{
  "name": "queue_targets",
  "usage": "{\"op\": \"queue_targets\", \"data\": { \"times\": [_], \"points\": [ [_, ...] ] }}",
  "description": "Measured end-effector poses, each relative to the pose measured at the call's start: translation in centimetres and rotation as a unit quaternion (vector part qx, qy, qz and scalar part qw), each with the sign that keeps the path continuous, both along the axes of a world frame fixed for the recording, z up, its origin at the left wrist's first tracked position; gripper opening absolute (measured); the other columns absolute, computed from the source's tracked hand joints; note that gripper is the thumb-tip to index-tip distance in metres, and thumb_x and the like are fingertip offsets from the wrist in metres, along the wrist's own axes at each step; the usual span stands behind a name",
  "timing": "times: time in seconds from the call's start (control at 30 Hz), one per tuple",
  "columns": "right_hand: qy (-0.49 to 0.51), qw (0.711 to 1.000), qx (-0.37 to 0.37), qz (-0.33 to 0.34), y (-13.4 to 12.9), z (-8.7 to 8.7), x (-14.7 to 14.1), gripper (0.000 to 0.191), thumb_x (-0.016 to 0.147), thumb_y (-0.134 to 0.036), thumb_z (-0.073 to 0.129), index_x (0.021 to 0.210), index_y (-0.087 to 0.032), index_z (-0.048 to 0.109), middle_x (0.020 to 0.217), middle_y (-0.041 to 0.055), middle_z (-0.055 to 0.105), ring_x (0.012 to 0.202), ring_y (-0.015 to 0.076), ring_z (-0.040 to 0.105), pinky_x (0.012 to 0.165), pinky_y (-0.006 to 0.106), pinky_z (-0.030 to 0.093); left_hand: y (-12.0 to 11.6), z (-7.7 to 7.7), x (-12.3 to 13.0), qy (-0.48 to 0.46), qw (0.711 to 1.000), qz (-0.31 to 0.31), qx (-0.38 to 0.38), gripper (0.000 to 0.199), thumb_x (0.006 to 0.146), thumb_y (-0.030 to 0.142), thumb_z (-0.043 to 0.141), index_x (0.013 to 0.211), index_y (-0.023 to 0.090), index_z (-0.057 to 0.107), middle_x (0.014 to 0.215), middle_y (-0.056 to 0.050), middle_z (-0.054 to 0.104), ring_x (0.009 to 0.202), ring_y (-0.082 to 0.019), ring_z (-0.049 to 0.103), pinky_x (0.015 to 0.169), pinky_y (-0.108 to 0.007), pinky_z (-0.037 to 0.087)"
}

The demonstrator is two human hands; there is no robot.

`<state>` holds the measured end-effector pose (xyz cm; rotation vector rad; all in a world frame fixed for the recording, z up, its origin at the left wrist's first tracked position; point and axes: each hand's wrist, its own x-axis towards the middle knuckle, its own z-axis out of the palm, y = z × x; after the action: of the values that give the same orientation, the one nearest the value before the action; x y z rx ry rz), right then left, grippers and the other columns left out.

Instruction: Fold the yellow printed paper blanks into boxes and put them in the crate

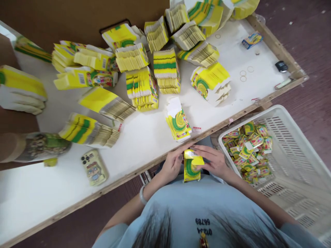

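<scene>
Close to my body, just off the table's front edge, I hold a small yellow and green cardboard box (pixel 191 171) with a flap at its top end. My left hand (pixel 172 162) grips its left side, fingers closed along the upper edge. On the other side my right hand (pixel 212 160) has its fingers bent at the flap and the right edge. Beyond my hands, a small pile of flattened boxes (pixel 178 123) of the same print lies on the white table (pixel 147 129).
Bundles of flattened boxes (pixel 141 86) fill the table's back and left. A phone (pixel 94 167) and a jar (pixel 43 146) are at left. Rubber bands (pixel 243 78) and a blue box (pixel 252 40) lie at right. A white crate (pixel 292 137) beside me holds several boxes (pixel 249 151).
</scene>
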<state>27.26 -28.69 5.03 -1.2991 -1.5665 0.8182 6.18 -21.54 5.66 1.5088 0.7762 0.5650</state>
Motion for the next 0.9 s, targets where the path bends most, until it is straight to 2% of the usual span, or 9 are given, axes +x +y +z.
{"op": "queue_targets", "data": {
  "times": [0.13, 0.2, 0.3, 0.43, 0.6, 0.67, 0.73, 0.83, 0.9],
  "points": [
    [0.078, 0.990, -0.113, 0.005, -0.2, 1.0, -0.5, 0.046, 0.090, -0.048, 0.077, 0.131, -0.028, 0.073, 0.128, 0.0115, 0.078, 0.113, 0.0264, 0.078, 0.091, 0.042, 0.067, 0.5, 0.8, -0.2, 0.014, 1.000, -0.002, -0.009, 0.048, 0.106, 0.046, 0.049, 0.142, 0.020, 0.066, 0.141, -0.013, 0.072, 0.129, -0.027, 0.070, 0.115, -0.044, 0.054],
    [0.170, 0.966, -0.196, 0.000, 0.0, 1.4, -1.2, 0.050, 0.091, -0.040, 0.076, 0.139, -0.028, 0.066, 0.120, 0.0092, 0.080, 0.099, 0.0219, 0.081, 0.080, 0.036, 0.069, 0.7, 1.0, -0.2, 0.021, 1.000, 0.003, -0.009, 0.048, 0.105, 0.045, 0.052, 0.143, 0.019, 0.066, 0.144, -0.012, 0.070, 0.132, -0.027, 0.068, 0.118, -0.044, 0.051],
    [0.290, 0.918, -0.266, 0.034, 0.8, 1.9, -1.1, 0.044, 0.089, -0.036, 0.079, 0.130, -0.025, 0.069, 0.109, 0.0061, 0.083, 0.092, 0.0187, 0.081, 0.081, 0.034, 0.068, 0.9, 1.1, 0.1, 0.024, 0.999, 0.005, -0.031, 0.048, 0.103, 0.045, 0.055, 0.141, 0.019, 0.068, 0.143, -0.012, 0.070, 0.130, -0.027, 0.070, 0.116, -0.044, 0.053],
    [0.349, 0.868, -0.346, 0.072, 1.8, 2.4, 0.5, 0.049, 0.083, -0.037, 0.084, 0.129, -0.024, 0.072, 0.105, 0.0050, 0.084, 0.085, 0.0172, 0.081, 0.072, 0.031, 0.068, 0.9, 1.3, 0.1, 0.024, 0.999, 0.010, -0.029, 0.048, 0.105, 0.045, 0.051, 0.141, 0.019, 0.068, 0.142, -0.012, 0.071, 0.129, -0.028, 0.070, 0.114, -0.045, 0.055],
    [0.367, 0.861, -0.348, 0.046, 1.5, 1.8, -0.7, 0.050, 0.081, -0.043, 0.085, 0.127, -0.026, 0.076, 0.108, 0.0045, 0.084, 0.086, 0.0172, 0.080, 0.073, 0.031, 0.068, 0.3, 0.7, -0.4, 0.045, 0.995, 0.005, 0.085, 0.048, 0.108, 0.043, 0.041, 0.144, 0.018, 0.062, 0.141, -0.015, 0.071, 0.127, -0.028, 0.070, 0.110, -0.044, 0.056],
    [0.339, 0.884, -0.323, 0.011, 1.3, 1.5, -1.2, 0.048, 0.082, -0.049, 0.083, 0.124, -0.026, 0.078, 0.103, 0.0047, 0.085, 0.085, 0.0199, 0.080, 0.070, 0.034, 0.069, 0.7, 0.2, -0.3, 0.078, 0.988, 0.013, 0.129, 0.050, 0.108, 0.045, 0.039, 0.145, 0.018, 0.058, 0.121, -0.013, 0.077, 0.105, -0.026, 0.075, 0.094, -0.040, 0.060],
    [0.273, 0.915, -0.294, -0.042, 1.1, 1.7, -0.3, 0.046, 0.084, -0.056, 0.078, 0.121, -0.027, 0.079, 0.103, 0.0058, 0.085, 0.086, 0.0231, 0.080, 0.070, 0.037, 0.069, 2.2, -0.2, 0.3, 0.150, 0.972, 0.077, 0.163, 0.053, 0.105, 0.052, 0.042, 0.144, 0.017, 0.054, 0.103, -0.010, 0.075, 0.086, -0.024, 0.072, 0.080, -0.037, 0.059],
    [0.108, 0.948, -0.249, -0.165, 0.0, 2.8, 4.3, 0.040, 0.092, -0.053, 0.068, 0.122, -0.028, 0.078, 0.121, 0.0117, 0.081, 0.101, 0.0303, 0.078, 0.091, 0.051, 0.065, 5.8, -0.7, 1.6, 0.315, 0.908, 0.216, 0.173, 0.064, 0.094, 0.063, 0.059, 0.134, 0.014, 0.051, 0.113, -0.013, 0.065, 0.094, -0.027, 0.069, 0.080, -0.039, 0.056],
    [-0.161, 0.918, -0.224, -0.284, -1.1, 3.9, 8.3, 0.042, 0.098, -0.044, 0.058, 0.129, -0.021, 0.074, 0.126, 0.0194, 0.077, 0.113, 0.0388, 0.074, 0.105, 0.067, 0.053, 8.3, -0.8, 2.1, 0.407, 0.871, 0.235, 0.141, 0.067, 0.087, 0.064, 0.069, 0.126, 0.014, 0.052, 0.120, -0.017, 0.062, 0.104, -0.031, 0.068, 0.083, -0.039, 0.054]
  ]
}}
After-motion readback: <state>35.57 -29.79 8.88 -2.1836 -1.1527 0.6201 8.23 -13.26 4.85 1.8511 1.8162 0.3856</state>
